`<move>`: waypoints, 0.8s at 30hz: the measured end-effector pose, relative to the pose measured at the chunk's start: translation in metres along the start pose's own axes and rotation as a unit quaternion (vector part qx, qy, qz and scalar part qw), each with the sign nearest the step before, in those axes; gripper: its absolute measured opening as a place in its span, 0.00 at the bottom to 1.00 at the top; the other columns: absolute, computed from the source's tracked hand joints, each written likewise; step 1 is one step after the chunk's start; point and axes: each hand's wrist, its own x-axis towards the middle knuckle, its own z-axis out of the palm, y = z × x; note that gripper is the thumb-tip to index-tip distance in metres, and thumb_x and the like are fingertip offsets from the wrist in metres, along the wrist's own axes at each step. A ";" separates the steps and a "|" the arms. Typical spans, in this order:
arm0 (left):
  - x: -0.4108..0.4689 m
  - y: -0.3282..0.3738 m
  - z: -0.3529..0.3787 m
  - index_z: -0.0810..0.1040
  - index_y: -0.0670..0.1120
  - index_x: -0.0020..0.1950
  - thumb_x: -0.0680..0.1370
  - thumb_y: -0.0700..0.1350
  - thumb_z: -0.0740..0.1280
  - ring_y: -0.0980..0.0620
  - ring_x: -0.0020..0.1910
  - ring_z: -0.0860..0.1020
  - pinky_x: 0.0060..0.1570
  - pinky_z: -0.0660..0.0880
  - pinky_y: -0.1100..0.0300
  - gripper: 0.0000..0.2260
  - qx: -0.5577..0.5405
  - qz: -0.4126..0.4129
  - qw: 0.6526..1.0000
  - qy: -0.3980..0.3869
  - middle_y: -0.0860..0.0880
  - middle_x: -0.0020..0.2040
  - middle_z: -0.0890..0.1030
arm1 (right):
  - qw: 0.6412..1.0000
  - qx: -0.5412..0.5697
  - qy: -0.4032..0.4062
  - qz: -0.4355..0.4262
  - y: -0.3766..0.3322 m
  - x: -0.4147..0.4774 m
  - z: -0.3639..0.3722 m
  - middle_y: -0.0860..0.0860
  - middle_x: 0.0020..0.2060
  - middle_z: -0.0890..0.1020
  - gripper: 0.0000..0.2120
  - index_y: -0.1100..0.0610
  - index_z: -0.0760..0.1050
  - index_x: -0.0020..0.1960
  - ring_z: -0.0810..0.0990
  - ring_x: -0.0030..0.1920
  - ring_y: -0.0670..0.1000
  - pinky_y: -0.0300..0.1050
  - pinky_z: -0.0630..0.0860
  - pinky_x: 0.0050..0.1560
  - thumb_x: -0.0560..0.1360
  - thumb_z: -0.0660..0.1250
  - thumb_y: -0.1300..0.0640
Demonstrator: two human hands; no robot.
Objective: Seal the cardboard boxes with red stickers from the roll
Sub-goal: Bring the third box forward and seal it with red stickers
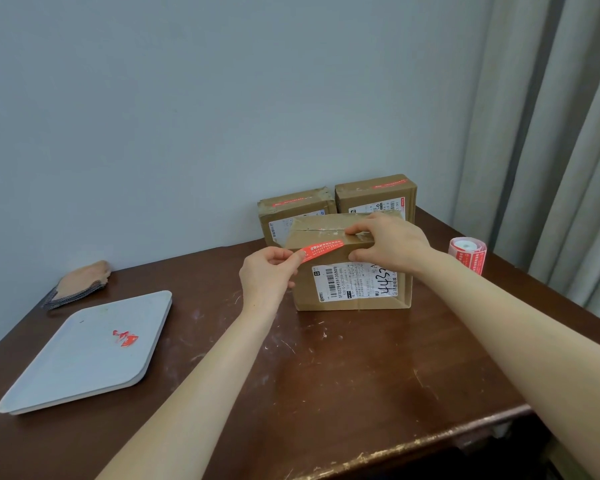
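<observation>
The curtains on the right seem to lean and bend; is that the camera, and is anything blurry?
Head view: wide-angle lens bows the curtains and table edge; soft, even light, faint shadows; fine print on the front box label is slightly soft.

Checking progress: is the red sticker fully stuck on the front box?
Not yet. The red sticker has one end pinched in the left hand, off the front box.

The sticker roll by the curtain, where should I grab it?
Take the sticker roll around its curved sides, coming from above. It stands on end with the hollow core facing up, apart from the boxes, and a loose strip hangs down the front.
</observation>
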 end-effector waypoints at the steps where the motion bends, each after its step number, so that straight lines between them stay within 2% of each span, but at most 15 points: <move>1: 0.000 0.000 0.000 0.83 0.47 0.43 0.71 0.49 0.74 0.55 0.31 0.79 0.31 0.76 0.65 0.07 -0.002 -0.001 1.000 -0.002 0.49 0.37 0.83 | 1.000 0.000 0.000 0.000 0.000 0.000 0.000 0.48 0.63 0.74 0.24 0.43 0.72 0.67 0.74 0.60 0.50 0.44 0.71 0.48 0.72 0.69 0.43; 5: 0.002 0.000 0.000 0.84 0.48 0.44 0.73 0.48 0.72 0.55 0.32 0.78 0.30 0.73 0.66 0.04 0.006 0.006 1.000 -0.010 0.51 0.42 0.83 | 1.000 0.000 -0.001 0.002 0.000 0.000 0.000 0.47 0.63 0.73 0.24 0.43 0.71 0.67 0.74 0.60 0.50 0.45 0.71 0.49 0.72 0.69 0.43; 9: 0.006 -0.001 0.000 0.84 0.49 0.42 0.73 0.47 0.72 0.53 0.47 0.78 0.43 0.75 0.60 0.03 0.020 0.020 1.000 -0.011 0.52 0.45 0.82 | 1.000 -0.002 -0.001 0.001 0.000 0.000 0.000 0.48 0.63 0.73 0.24 0.43 0.71 0.67 0.74 0.59 0.50 0.45 0.71 0.48 0.72 0.69 0.43; 11: 0.007 -0.001 0.000 0.85 0.48 0.42 0.72 0.47 0.73 0.54 0.50 0.77 0.43 0.72 0.63 0.04 0.037 0.037 0.999 -0.006 0.52 0.48 0.81 | 1.000 -0.003 -0.002 0.002 0.000 0.000 0.000 0.48 0.63 0.73 0.24 0.43 0.71 0.67 0.74 0.59 0.51 0.45 0.71 0.48 0.72 0.69 0.43; 14: 0.009 0.002 -0.002 0.84 0.48 0.39 0.72 0.45 0.73 0.57 0.49 0.75 0.40 0.67 0.69 0.03 0.033 0.039 0.999 -0.018 0.54 0.45 0.80 | 1.000 -0.002 -0.002 0.002 0.000 0.000 0.000 0.47 0.63 0.73 0.24 0.43 0.71 0.67 0.74 0.60 0.50 0.46 0.72 0.49 0.72 0.69 0.43; 16: 0.010 0.004 -0.003 0.83 0.48 0.38 0.72 0.44 0.73 0.59 0.46 0.76 0.39 0.67 0.68 0.03 0.013 0.020 0.999 -0.039 0.55 0.42 0.80 | 1.000 -0.001 -0.001 0.002 0.000 -0.001 -0.001 0.47 0.64 0.73 0.23 0.43 0.71 0.67 0.74 0.60 0.50 0.45 0.71 0.49 0.72 0.69 0.44; 19: 0.014 0.005 -0.006 0.83 0.49 0.36 0.71 0.44 0.74 0.58 0.47 0.77 0.43 0.71 0.65 0.04 -0.003 -0.010 0.998 -0.064 0.55 0.41 0.81 | 1.000 -0.002 -0.002 0.001 0.000 -0.001 -0.001 0.48 0.64 0.73 0.24 0.43 0.71 0.67 0.74 0.60 0.51 0.45 0.71 0.50 0.72 0.69 0.44; 21: 0.018 0.004 -0.008 0.83 0.49 0.36 0.70 0.44 0.75 0.55 0.50 0.79 0.52 0.76 0.57 0.03 -0.010 -0.023 0.997 -0.076 0.53 0.43 0.83 | 1.000 -0.001 -0.004 0.002 0.000 -0.001 -0.001 0.48 0.63 0.73 0.24 0.43 0.71 0.67 0.74 0.60 0.51 0.45 0.71 0.49 0.72 0.69 0.44; 24: 0.021 0.007 -0.011 0.84 0.49 0.36 0.68 0.45 0.76 0.52 0.54 0.79 0.60 0.75 0.51 0.03 -0.007 -0.035 0.995 -0.094 0.51 0.46 0.83 | 1.000 0.000 -0.004 0.002 0.000 -0.001 0.000 0.48 0.63 0.73 0.24 0.43 0.71 0.67 0.74 0.60 0.50 0.45 0.70 0.49 0.72 0.69 0.43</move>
